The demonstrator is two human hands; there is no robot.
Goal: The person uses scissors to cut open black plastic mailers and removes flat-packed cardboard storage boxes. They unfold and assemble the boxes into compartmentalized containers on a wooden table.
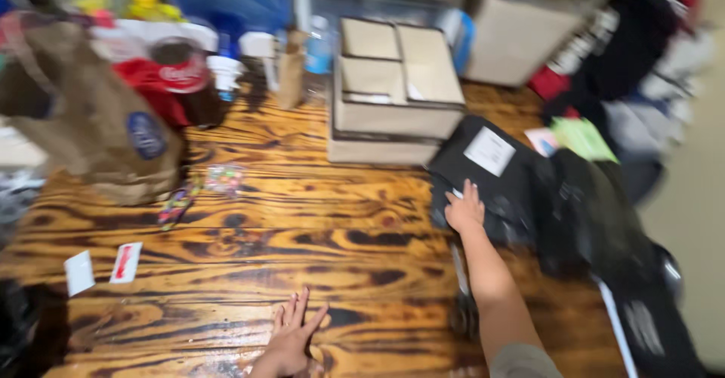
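My right hand [464, 209] reaches forward and rests on a black fabric bag [521, 189] lying on the wooden floor [302, 227]; its fingers press the bag's near left edge, and whether they grip it is unclear in the blur. A white label [489, 151] sits on the bag's top. My left hand [291, 339] lies flat on the floor near the bottom edge, fingers spread, holding nothing.
A stack of tan cardboard boxes [393, 91] stands behind the bag. A brown paper bag [91, 121] and a dark soda bottle [185, 76] are at the left. Small white and red cards [102, 267] lie on the floor. Clothes pile up at the right [642, 83].
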